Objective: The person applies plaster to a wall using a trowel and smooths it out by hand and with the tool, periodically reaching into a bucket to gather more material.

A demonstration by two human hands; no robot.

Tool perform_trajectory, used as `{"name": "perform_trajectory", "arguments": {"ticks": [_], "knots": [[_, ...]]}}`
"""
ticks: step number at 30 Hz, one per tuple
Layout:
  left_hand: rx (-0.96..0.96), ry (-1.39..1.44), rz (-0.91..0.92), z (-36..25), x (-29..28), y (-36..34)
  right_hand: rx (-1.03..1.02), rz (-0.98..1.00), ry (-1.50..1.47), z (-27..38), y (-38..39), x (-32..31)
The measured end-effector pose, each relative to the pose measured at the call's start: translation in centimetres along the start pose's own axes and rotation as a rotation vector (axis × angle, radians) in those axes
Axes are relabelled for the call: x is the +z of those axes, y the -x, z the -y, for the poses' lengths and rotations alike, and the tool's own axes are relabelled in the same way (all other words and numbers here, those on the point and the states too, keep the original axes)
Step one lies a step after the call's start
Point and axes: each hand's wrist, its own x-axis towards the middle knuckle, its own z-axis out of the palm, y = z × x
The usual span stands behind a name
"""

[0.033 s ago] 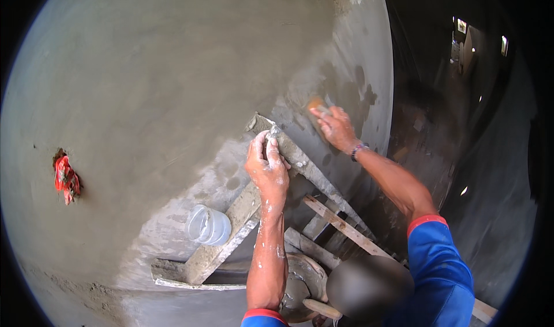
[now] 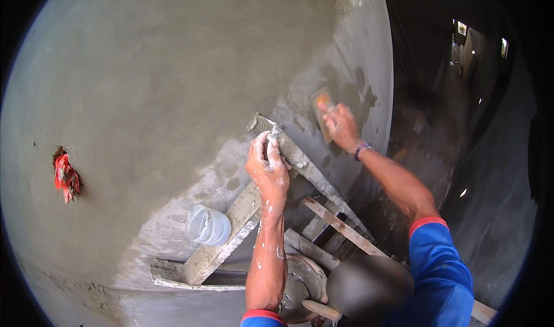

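Note:
My right hand (image 2: 341,125) is closed around the handle of a plastering trowel (image 2: 321,119), which has an orange end. Its flat blade lies along the wall, over damp patches, and the trowel is slightly blurred. At the centre, my left hand (image 2: 267,168) has its fingers curled and pinched together, with grey smears on the skin. It is at the upper end of a mortar-caked board (image 2: 317,174); what the fingers hold is hidden. Fresh grey plaster (image 2: 173,84) covers the wall to the left of both hands, with a paler strip along its lower right border.
A clear plastic tub (image 2: 209,226) stands on another mortar-coated plank (image 2: 228,234) at lower left. Red crumpled plastic (image 2: 66,178) sticks out of a hole in the wall. Below are wooden battens (image 2: 346,228), a round basin (image 2: 303,269) and a blurred dark round object (image 2: 369,289).
The right hand has shifted slightly right, and more of the trowel blade shows. My left hand stays in the same place.

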Motion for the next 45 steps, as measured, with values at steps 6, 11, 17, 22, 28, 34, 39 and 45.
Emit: {"name": "perform_trajectory", "arguments": {"ticks": [6,11,17,22,28,34,39,45], "knots": [[-0.008,0.002,0.012,0.3,-0.4,0.2,-0.167,-0.395,-0.153,5.2,-18.6,-6.8],[0.008,-0.045,-0.018,0.3,0.1,0.5,0.001,-0.248,-0.043,8.0,-19.5,-4.3],[0.017,-0.003,-0.033,0.8,0.1,0.1,0.122,0.042,-0.061,2.8,2.2,2.3],[0.025,-0.031,-0.017,0.3,0.0,0.2,0.066,-0.231,-0.2,3.5,-9.5,-4.0],[-0.043,-0.067,-0.043,-0.1,0.0,0.6,-0.114,-0.225,-0.091,11.6,-19.0,-4.2],[0.012,-0.041,-0.015,0.4,0.1,0.2,0.133,0.015,-0.174,5.4,2.6,2.6],[0.128,-0.171,-0.008,2.5,-1.0,-0.8,0.08,-0.132,-0.178,6.0,-3.6,-2.0],[0.355,-0.404,-0.039,1.2,-0.9,-0.5,-0.121,-0.173,-0.141,14.4,-17.7,-5.4]]}}
